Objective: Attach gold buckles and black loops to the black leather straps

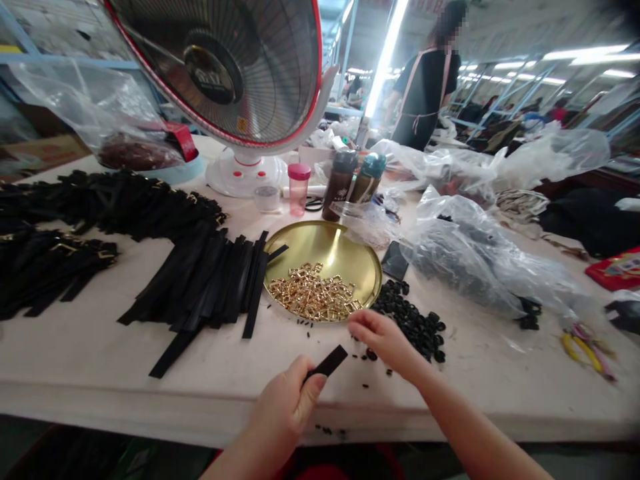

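Observation:
My left hand is closed on the end of a black strap, holding it just above the table's front edge. My right hand hovers with fingers pinched together between the gold buckles and a pile of small black loops; what it pinches is too small to name. The buckles lie in a round gold tray. Left of the tray lies a fanned stack of black straps. Finished straps with gold buckles are heaped at the far left.
A round heater with a red rim stands at the back with a pink cup and two bottles. Clear plastic bags spread right. Yellow-handled scissors lie at the right. A person in an apron stands beyond.

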Action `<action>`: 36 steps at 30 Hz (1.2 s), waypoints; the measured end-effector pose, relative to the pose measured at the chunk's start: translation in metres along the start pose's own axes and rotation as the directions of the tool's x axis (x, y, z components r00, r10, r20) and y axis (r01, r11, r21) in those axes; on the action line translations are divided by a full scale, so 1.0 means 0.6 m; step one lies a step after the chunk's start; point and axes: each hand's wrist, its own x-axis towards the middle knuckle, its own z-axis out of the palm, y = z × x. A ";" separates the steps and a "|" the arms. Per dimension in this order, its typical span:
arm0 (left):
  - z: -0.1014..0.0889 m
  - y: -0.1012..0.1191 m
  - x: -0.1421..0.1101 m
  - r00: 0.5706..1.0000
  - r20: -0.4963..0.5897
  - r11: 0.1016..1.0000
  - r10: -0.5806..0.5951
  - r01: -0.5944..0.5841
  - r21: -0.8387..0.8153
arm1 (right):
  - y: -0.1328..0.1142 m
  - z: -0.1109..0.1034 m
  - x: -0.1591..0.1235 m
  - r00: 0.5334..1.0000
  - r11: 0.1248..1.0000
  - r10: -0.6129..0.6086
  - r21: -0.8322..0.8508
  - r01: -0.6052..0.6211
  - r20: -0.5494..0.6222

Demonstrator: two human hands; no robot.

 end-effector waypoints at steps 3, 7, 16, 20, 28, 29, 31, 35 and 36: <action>0.001 -0.010 0.013 1.000 0.013 0.977 -0.003 0.006 -0.213 | 0.002 -0.041 0.082 0.973 0.857 -0.186 -0.508 0.090 -0.141; 0.004 -0.014 0.020 0.999 0.049 0.940 0.007 0.011 -0.341 | 0.020 -0.058 0.157 0.986 0.754 -0.121 -0.657 0.016 -0.115; 0.022 -0.015 0.006 0.997 -0.076 0.883 -0.006 -0.030 -0.468 | -0.001 -0.047 0.115 0.973 0.865 -0.177 -0.495 0.082 -0.148; 0.025 0.003 0.000 0.993 -0.114 0.844 -0.043 -0.025 -0.536 | -0.028 -0.007 0.028 0.992 0.990 -0.123 -0.077 0.120 -0.037; 0.029 0.011 -0.013 0.963 -0.267 0.956 0.032 -0.107 -0.273 | -0.035 0.075 -0.099 0.972 0.817 0.049 0.550 -0.173 0.232; 0.029 0.009 -0.015 0.966 -0.255 0.966 0.037 -0.100 -0.239 | -0.033 0.079 -0.105 0.966 0.791 0.054 0.579 -0.196 0.253; 0.029 0.006 -0.019 0.970 -0.235 0.980 0.056 -0.099 -0.175 | -0.027 0.085 -0.112 0.954 0.716 0.065 0.652 -0.249 0.293; 0.026 0.006 -0.028 0.970 -0.197 0.989 0.143 -0.148 -0.014 | -0.014 0.095 -0.118 0.933 0.505 0.083 0.793 -0.342 0.349; 0.025 0.006 -0.030 0.970 -0.174 0.986 0.167 -0.162 0.044 | -0.010 0.097 -0.119 0.925 0.456 0.098 0.810 -0.369 0.366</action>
